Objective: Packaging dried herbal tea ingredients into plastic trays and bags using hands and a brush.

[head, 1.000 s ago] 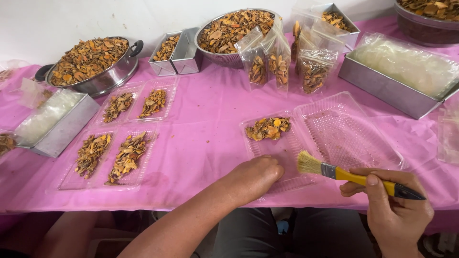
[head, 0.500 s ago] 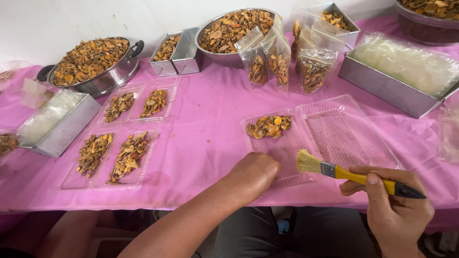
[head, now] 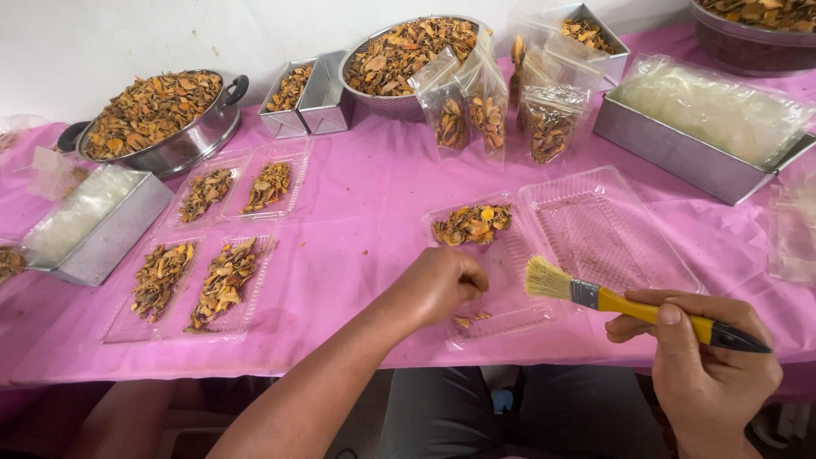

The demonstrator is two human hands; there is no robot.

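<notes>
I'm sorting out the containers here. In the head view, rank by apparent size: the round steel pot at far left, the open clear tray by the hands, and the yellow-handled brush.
1. Open clear tray, nearest the camera, which may flatter it.
2. Round steel pot, farther off, so the order of the first two is unsure.
3. Yellow-handled brush, held in the right hand, plainly smallest.

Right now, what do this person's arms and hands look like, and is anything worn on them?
Both are bare: no gloves, rings, watch or sleeves show. The left hand comes with a long bare forearm; the right hand shows short, plain nails.
</notes>
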